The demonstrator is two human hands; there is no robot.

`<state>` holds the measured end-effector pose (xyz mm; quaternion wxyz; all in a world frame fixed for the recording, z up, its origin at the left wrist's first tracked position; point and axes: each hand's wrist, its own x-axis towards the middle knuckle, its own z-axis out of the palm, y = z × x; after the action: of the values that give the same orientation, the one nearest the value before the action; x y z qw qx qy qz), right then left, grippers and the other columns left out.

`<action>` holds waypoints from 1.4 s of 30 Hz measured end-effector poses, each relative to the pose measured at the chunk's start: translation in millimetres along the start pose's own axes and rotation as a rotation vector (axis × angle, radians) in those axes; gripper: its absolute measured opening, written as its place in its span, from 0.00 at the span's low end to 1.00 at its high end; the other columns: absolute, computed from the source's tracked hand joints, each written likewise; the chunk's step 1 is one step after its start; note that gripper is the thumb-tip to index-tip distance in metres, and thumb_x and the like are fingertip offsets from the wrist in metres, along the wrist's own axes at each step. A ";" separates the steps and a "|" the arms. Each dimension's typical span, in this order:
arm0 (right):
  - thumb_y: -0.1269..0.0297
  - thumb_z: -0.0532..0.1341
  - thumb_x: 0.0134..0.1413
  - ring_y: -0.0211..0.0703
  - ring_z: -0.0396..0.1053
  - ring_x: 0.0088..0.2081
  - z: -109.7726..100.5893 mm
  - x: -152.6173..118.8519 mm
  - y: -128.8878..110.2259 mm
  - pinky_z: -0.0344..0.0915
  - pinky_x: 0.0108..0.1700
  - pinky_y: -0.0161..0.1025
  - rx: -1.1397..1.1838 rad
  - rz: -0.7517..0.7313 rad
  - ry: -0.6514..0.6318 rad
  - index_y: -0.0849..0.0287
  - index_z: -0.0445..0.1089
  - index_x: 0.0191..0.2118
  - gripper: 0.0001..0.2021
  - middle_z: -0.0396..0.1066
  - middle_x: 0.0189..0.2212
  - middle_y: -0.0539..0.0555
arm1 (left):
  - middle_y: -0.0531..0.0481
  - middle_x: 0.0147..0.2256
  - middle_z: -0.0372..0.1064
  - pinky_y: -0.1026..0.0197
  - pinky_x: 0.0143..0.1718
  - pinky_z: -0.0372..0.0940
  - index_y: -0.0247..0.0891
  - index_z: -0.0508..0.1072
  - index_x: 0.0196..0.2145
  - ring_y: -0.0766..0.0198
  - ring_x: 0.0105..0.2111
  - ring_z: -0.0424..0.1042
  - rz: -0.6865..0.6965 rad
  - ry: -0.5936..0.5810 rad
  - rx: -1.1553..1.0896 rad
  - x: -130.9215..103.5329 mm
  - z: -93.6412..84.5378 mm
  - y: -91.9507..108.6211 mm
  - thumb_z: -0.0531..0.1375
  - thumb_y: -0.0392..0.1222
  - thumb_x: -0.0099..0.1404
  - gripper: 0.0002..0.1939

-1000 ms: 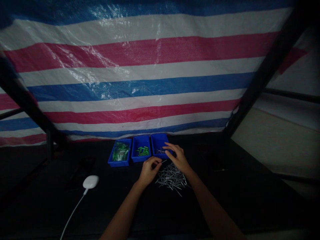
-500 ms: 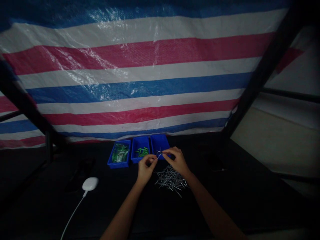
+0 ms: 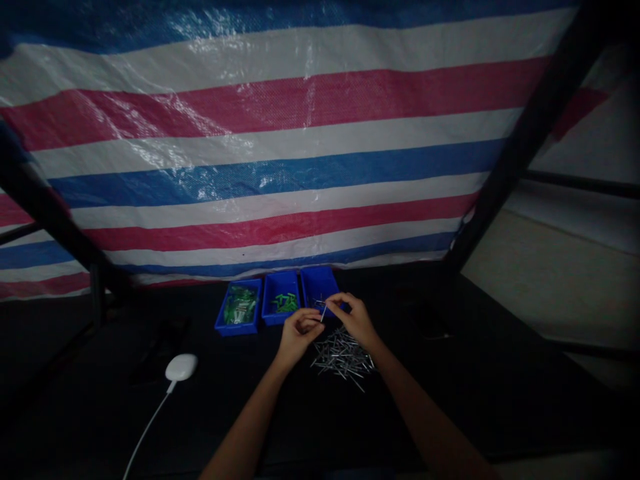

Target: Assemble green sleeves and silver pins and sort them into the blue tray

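Note:
Between my two hands is a thin, silvery, nail-like metal pin (image 3: pixel 323 313), tilted with its upper end to the right. My left hand (image 3: pixel 296 337) pinches its lower end between thumb and fingers. At the upper end, my right hand (image 3: pixel 354 317) is closed on it with the fingertips. A loose pile of similar metal pins (image 3: pixel 343 355) lies on the black table just below my right hand. Behind my hands stands a blue bin (image 3: pixel 319 280) with a few thin pins in it, partly hidden by my fingers.
Left of that bin, a second blue bin (image 3: pixel 269 287) holds small green plastic pieces (image 3: pixel 286 303). A third bin (image 3: pixel 225 320) contains clear bags of green and silvery parts (image 3: pixel 241 305). A white rounded device (image 3: pixel 181 367) with a cable lies at left. Striped sheeting (image 3: pixel 280 173) hangs behind.
My left hand has shifted slightly right, nearer my right hand. The pin between my hands has turned steeper. My right hand has stayed nearly in place.

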<state>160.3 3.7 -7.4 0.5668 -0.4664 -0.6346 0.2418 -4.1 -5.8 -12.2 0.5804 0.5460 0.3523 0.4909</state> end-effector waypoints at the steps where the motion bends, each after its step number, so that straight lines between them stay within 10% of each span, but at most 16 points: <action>1: 0.59 0.59 0.50 0.43 0.67 0.32 -0.7 0.6 1.6 0.62 0.38 0.40 0.022 0.015 0.017 0.57 0.73 0.29 0.09 0.72 0.27 0.53 | 0.47 0.33 0.72 0.64 0.37 0.66 0.33 0.71 0.36 0.67 0.31 0.72 -0.004 -0.003 0.000 -0.3 0.2 0.0 0.68 0.37 0.46 0.18; 24: 0.59 0.59 0.51 0.43 0.67 0.33 0.7 -2.4 -5.9 0.63 0.38 0.40 0.067 0.000 0.002 0.58 0.71 0.29 0.09 0.71 0.28 0.53 | 0.48 0.25 0.72 0.66 0.25 0.63 0.31 0.72 0.31 0.70 0.21 0.68 -0.014 0.006 0.081 1.6 -1.0 0.6 0.63 0.49 0.53 0.16; 42: 0.64 0.58 0.52 0.38 0.62 0.28 13.0 -13.7 -17.4 0.53 0.37 0.39 -0.374 -0.198 -0.237 0.55 0.71 0.27 0.06 0.70 0.24 0.48 | 0.54 0.21 0.66 0.69 0.21 0.55 0.32 0.71 0.33 0.74 0.18 0.60 0.053 0.118 0.040 3.5 -7.1 13.0 0.62 0.49 0.54 0.16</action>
<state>141.4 -13.0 -2.8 0.4132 -0.4671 -0.7730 0.1165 -12.3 -1.5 -0.1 0.5342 0.5369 0.3811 0.5303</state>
